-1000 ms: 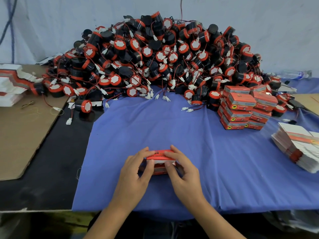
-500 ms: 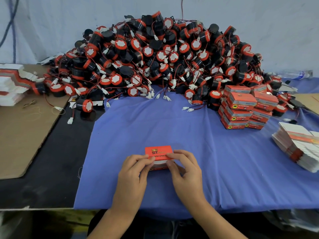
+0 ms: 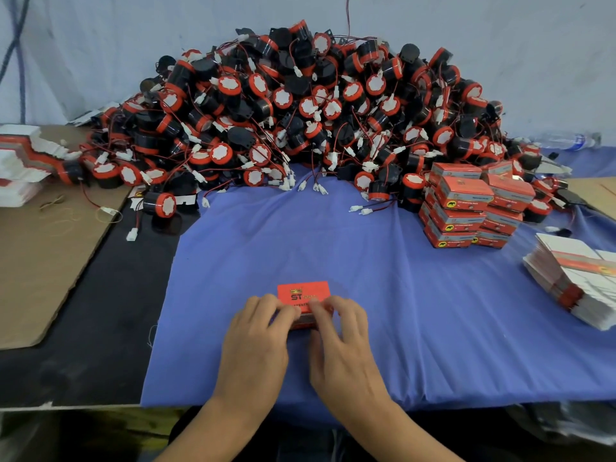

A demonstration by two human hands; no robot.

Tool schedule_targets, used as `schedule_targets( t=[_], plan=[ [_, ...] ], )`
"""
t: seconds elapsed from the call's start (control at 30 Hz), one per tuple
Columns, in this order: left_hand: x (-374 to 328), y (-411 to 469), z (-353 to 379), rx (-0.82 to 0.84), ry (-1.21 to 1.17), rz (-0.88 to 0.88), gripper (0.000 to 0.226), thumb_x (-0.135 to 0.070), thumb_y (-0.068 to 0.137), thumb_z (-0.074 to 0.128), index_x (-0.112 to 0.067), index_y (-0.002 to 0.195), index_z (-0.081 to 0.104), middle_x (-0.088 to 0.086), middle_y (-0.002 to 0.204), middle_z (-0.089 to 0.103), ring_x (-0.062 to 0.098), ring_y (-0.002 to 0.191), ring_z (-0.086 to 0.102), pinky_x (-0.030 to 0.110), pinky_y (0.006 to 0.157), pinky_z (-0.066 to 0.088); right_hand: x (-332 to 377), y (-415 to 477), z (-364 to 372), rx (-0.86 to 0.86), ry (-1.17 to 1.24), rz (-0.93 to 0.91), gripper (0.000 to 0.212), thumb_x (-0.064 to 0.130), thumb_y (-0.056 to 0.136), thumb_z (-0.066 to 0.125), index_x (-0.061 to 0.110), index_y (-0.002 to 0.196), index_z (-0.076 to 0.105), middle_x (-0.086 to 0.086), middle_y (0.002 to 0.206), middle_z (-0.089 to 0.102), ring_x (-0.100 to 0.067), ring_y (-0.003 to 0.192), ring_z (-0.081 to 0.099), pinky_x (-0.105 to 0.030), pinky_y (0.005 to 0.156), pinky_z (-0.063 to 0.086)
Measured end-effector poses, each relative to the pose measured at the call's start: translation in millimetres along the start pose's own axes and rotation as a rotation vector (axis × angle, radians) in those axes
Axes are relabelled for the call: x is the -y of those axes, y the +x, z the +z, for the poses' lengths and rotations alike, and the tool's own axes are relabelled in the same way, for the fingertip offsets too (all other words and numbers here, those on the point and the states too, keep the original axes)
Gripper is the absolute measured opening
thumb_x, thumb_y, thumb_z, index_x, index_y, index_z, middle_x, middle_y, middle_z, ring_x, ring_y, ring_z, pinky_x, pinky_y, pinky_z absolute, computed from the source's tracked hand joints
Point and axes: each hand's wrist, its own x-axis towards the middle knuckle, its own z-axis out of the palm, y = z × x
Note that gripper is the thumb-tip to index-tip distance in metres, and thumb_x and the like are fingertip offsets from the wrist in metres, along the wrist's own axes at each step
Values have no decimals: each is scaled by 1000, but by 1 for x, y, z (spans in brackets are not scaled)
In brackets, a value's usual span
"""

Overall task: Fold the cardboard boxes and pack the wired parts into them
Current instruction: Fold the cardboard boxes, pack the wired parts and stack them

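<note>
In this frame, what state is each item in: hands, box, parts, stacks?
Red box: folded, printed top up, on the blue cloth.
Left hand: grips the box's near left edge.
Right hand: grips its near right edge.
Wired parts: loose, heaped, unpacked.
Closed boxes: stacked at the right.
Flat blanks: unfolded, in stacks at both sides.
</note>
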Motion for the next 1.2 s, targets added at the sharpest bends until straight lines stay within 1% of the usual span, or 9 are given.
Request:
schedule_targets(
  t=[0.07, 0.23, 0.43, 0.53, 0.63, 0.77, 0.93, 1.07, 1.2],
  plan=[
    [-5, 2, -4, 28, 58, 41, 13, -16, 85, 52, -19, 88, 64, -1, 83, 51, 22, 73, 50, 36, 57, 44, 1, 0, 0, 55, -17, -52, 55, 0, 83, 54, 8, 137, 58, -10, 126, 53, -30, 110, 51, -39, 103, 45],
    [-10, -4, -5, 94, 138, 82, 9, -19, 84, 57, -20, 86, 65, -1, 81, 54, 22, 68, 55, 38, 55, 50, 0, 2, 2, -14, -45, -84, 38, 1, 81, 52, 6, 115, 68, -4, 113, 59, -29, 100, 57, -39, 90, 52],
    [-13, -5, -3, 68, -56, -92, 18, -6, 82, 81, -16, 91, 69, -2, 89, 56, 20, 83, 56, 33, 67, 51, 0, 5, -2, 2, 69, -9, 46, -1, 75, 51, 9, 117, 68, 0, 117, 56, -21, 107, 48, -18, 107, 36],
    [-12, -1, -3, 48, -292, -269, 10, -14, 88, 75, -21, 89, 69, -11, 93, 53, 7, 89, 57, 19, 82, 46, 0, 4, -6, 67, 206, 149, 57, -2, 75, 58, 22, 127, 58, 6, 122, 49, -10, 112, 50, -13, 104, 36],
    [-9, 7, 3, -22, -474, -503, 18, -18, 85, 82, -30, 89, 69, -13, 93, 60, -5, 90, 62, 4, 79, 42, -3, 7, -10, 65, 414, 409, 51, 8, 82, 59, 33, 125, 48, 14, 126, 45, -4, 112, 58, -20, 96, 50],
    [-17, 16, 14, -71, -850, -947, 28, -20, 81, 87, -25, 99, 66, -7, 98, 72, 6, 93, 72, 25, 82, 53, -6, 13, -15, 45, 508, 545, 49, 1, 84, 61, 34, 121, 57, 18, 118, 60, -3, 113, 61, -30, 99, 51],
    [-57, 35, 27, 6, -947, -805, 13, -15, 91, 77, -22, 101, 72, -11, 98, 78, 7, 97, 73, 30, 89, 56, -19, 18, -29, -230, 601, 691, 63, -10, 83, 58, 24, 137, 59, 12, 127, 51, -4, 124, 54, -23, 107, 41],
    [-109, 59, 51, 202, -1034, -603, 33, -2, 94, 66, -25, 117, 71, -12, 116, 74, -2, 111, 67, 16, 94, 51, -64, 25, -63, -405, 581, 831, 58, -6, 86, 60, 25, 135, 61, 7, 128, 54, 4, 120, 54, -28, 106, 44],
    [-167, 86, 90, 464, -1111, -479, 52, 7, 92, 60, -17, 138, 62, -6, 132, 61, -18, 111, 57, 2, 88, 44, -126, 28, -105, -592, 575, 986, 62, -1, 89, 62, 18, 147, 50, -1, 140, 56, -3, 123, 57, -24, 105, 45]
  ],
)
